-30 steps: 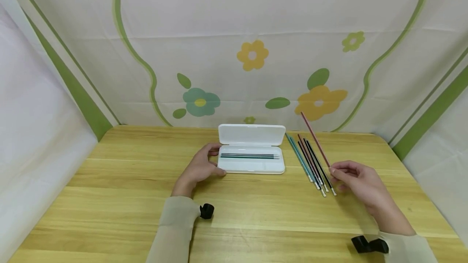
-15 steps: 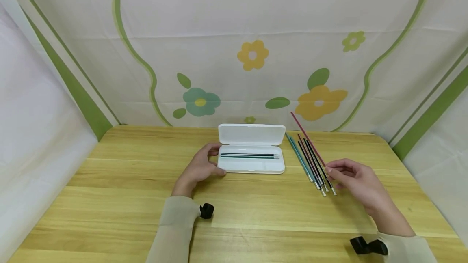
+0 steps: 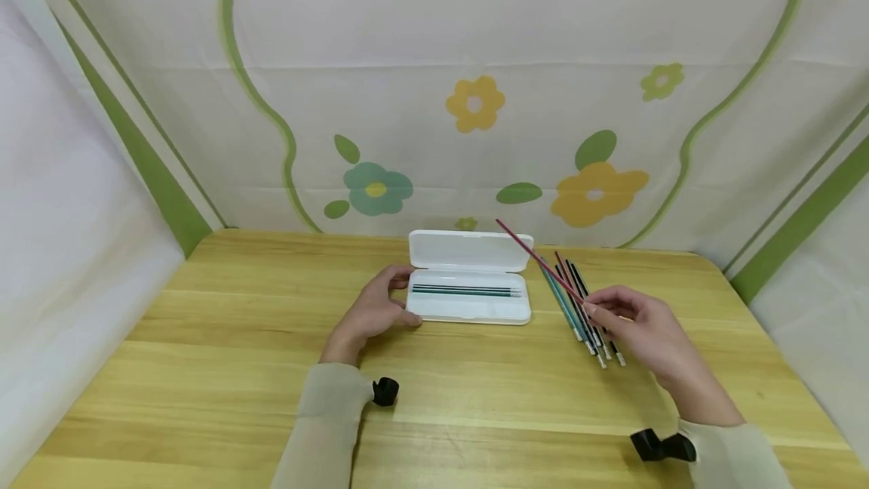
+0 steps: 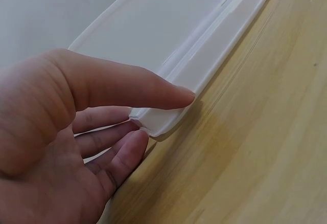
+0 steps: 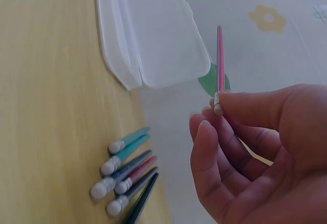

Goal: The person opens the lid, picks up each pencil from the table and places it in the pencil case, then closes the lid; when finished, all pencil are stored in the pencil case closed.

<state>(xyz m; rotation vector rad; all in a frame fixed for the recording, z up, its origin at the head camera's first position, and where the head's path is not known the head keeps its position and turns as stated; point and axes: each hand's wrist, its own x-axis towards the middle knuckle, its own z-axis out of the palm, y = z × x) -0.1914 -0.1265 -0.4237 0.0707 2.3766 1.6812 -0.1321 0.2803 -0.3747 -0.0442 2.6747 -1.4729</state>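
An open white pencil case (image 3: 468,306) lies on the wooden table (image 3: 204,368) with two dark pencils (image 3: 465,290) inside. My left hand (image 3: 376,309) grips the case's left end (image 4: 163,121), thumb on top and fingers beneath. My right hand (image 3: 634,323) pinches a red pencil (image 3: 539,261) by its eraser end (image 5: 218,106), lifted off the table and pointing up-left over the case lid (image 3: 470,250). Several pencils (image 3: 580,308), teal, red and black, lie in a row just under and left of that hand, their eraser ends (image 5: 115,183) towards me.
A floral cloth backdrop (image 3: 475,96) rises behind the table's far edge, with plain white sheets at both sides. Black wrist-camera mounts (image 3: 385,391) sit on both sleeves. Bare wood stretches in front of the case and to its left.
My right hand has moved left with the red pencil, and the pencil's tip has swung left to lie over the case lid. The left hand has stayed on the case.
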